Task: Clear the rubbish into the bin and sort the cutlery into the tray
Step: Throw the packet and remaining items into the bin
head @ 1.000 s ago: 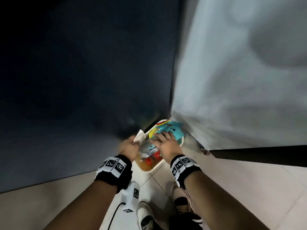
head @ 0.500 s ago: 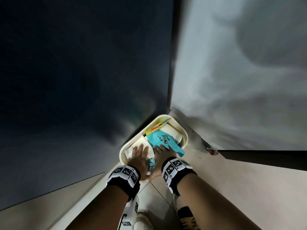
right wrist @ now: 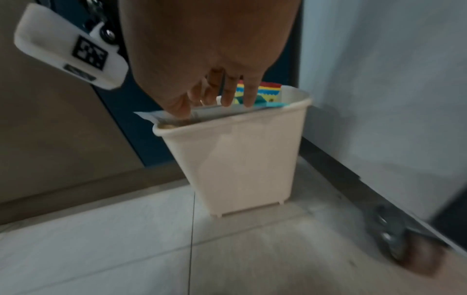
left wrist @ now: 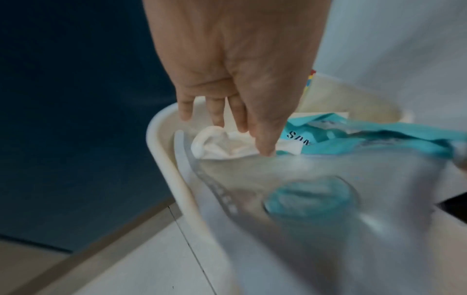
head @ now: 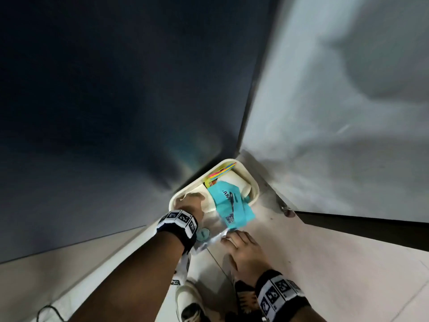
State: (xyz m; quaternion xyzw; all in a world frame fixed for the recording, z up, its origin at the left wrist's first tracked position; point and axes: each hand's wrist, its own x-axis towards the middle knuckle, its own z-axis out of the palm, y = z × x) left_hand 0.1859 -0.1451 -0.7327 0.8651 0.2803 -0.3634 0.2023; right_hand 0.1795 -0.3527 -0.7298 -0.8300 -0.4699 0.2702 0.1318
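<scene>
A cream bin (head: pixel 253 182) stands on the floor in a corner, full of rubbish. A teal wrapper (head: pixel 227 205) lies on top, hanging over the near rim, with a colourful packet (head: pixel 220 174) at the back. My left hand (head: pixel 188 203) is inside the bin. In the left wrist view its straight fingers (left wrist: pixel 227 127) press a crumpled white tissue (left wrist: pixel 222 143). A clear plastic bag (left wrist: pixel 328 199) with a teal round piece inside sticks out over the near rim (left wrist: pixel 161 159). My right hand (head: pixel 232 237) is just outside the bin and pinches the bag's edge (right wrist: pixel 202 113).
A dark blue panel (head: pixel 116 89) is on the left of the bin and a pale grey one (head: pixel 348 112) on the right. A caster wheel (right wrist: pixel 394 243) sits on the tiled floor right of the bin. My shoes (head: pixel 188 305) are below.
My right hand has drawn back out of the bin towards me, off the teal wrapper. My left hand has reached deeper in, onto the tissue.
</scene>
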